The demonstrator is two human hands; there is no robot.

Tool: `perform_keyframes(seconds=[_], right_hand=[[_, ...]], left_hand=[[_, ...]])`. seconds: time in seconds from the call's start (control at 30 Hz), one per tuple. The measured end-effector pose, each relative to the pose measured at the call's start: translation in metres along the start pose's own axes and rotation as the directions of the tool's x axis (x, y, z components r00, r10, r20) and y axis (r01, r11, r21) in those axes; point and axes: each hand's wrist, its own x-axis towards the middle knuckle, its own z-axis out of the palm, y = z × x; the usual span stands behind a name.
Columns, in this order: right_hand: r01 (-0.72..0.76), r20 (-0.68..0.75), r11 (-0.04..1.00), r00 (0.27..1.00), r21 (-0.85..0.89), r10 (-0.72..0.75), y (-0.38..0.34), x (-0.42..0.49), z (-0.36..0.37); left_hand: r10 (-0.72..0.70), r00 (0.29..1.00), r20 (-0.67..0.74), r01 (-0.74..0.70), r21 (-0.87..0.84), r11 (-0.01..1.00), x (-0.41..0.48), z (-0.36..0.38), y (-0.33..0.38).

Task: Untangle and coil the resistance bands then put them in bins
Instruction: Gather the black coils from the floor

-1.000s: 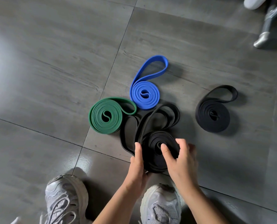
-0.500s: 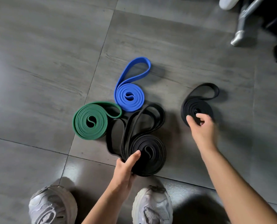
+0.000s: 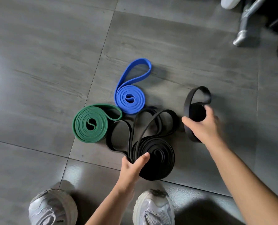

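A large black band (image 3: 156,158) lies coiled on the grey tile floor in front of my shoes, with loose loops spilling up and left of the coil. My left hand (image 3: 131,166) grips the coil's left edge, thumb on top. My right hand (image 3: 203,127) holds a smaller coiled black band (image 3: 195,112) tipped up on edge off the floor, its free loop standing above the hand. A green coiled band (image 3: 90,124) and a blue coiled band (image 3: 129,99) lie flat to the left, each with a loose tail loop.
My two grey sneakers (image 3: 152,208) stand at the bottom edge. A metal chair leg (image 3: 242,36) and dark objects sit at the top right, with a white shoe (image 3: 229,2) beside them. No bin is in view.
My right hand left the large black coil, reached right to the small black coil, gripped it and lifted it onto its edge. My left hand stayed on the large coil.
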Motion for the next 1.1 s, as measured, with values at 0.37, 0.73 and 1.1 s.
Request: perform_keyframes(seconds=[0.37, 0.73, 1.1], right_hand=[[0.286, 0.251, 0.828, 0.951, -0.483, -0.182, -0.029, -0.142, 0.034], [0.433, 0.294, 0.646, 0.901, -0.628, -0.319, -0.023, -0.144, 0.046], [0.53, 0.508, 0.658, 0.824, -0.534, -0.251, -0.022, -0.139, 0.033]], left_hand=[[-0.039, 0.999, 0.021, 0.04, -0.092, 0.995, -0.007, 0.004, 0.006], [-0.123, 0.908, 0.401, 0.172, -0.088, 0.981, 0.001, -0.018, 0.019], [-0.056, 0.976, 0.21, 0.07, -0.062, 0.996, -0.009, -0.002, 0.027]])
